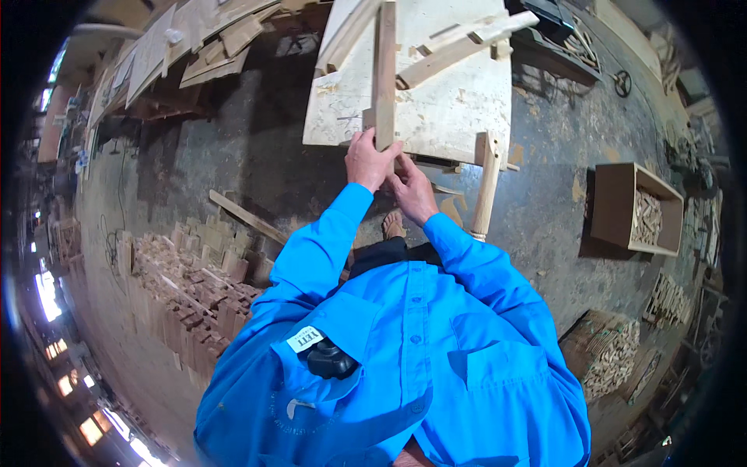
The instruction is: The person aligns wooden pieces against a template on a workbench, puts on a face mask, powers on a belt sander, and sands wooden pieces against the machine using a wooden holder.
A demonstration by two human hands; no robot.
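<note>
A long brown wooden bar [384, 62] lies lengthwise on the pale wooden workbench [451, 109], its near end at the bench's front edge. My left hand [369, 159] grips that near end. My right hand [411, 191] sits just below and to the right of it, under the bench edge, fingers curled; what it holds is hidden. Both sleeves are bright blue.
Pale wooden pieces [459, 47] lie across the bench. A turned wooden leg [487, 187] leans at the bench's right corner. An open box of small wooden parts [634, 210] stands on the floor at the right. Stacks of dark wooden pieces [194, 288] fill the left floor.
</note>
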